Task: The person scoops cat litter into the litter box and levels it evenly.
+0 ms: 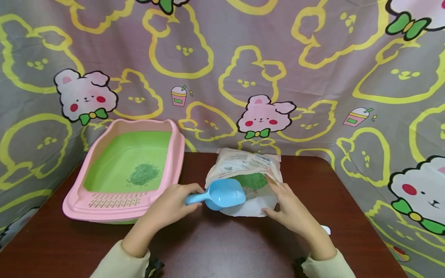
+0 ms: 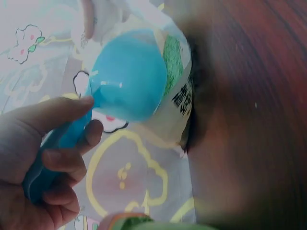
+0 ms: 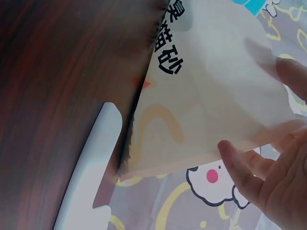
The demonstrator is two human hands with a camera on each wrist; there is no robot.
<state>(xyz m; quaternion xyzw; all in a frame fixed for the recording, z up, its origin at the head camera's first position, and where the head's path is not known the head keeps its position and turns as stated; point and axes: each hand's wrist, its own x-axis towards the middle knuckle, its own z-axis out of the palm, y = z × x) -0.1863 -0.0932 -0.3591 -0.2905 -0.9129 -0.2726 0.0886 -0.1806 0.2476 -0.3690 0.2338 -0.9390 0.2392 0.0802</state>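
By its handle, the left hand (image 1: 175,202) grips a light blue scoop (image 1: 226,193), fingers curled round it in the left wrist view. No granules show in the scoop's bowl, which hovers at the mouth of a pale bag of cat litter (image 1: 236,158). Green granules (image 1: 252,180) lie inside the torn-open mouth. At the bag's right side, the right hand (image 1: 286,204) holds the edge of the opening, thumb low and fingers higher. The right wrist view shows the bag's printed wall (image 3: 201,105) between the spread digits; some fingertips are hidden.
A litter box (image 1: 179,154) with pink rim and green base stands at the left, a small heap of green granules (image 1: 144,173) on its floor. A white object (image 3: 91,167) lies right of the bag, partly behind the right forearm. A patterned curtain (image 1: 208,46) hangs behind the brown table (image 1: 222,247).
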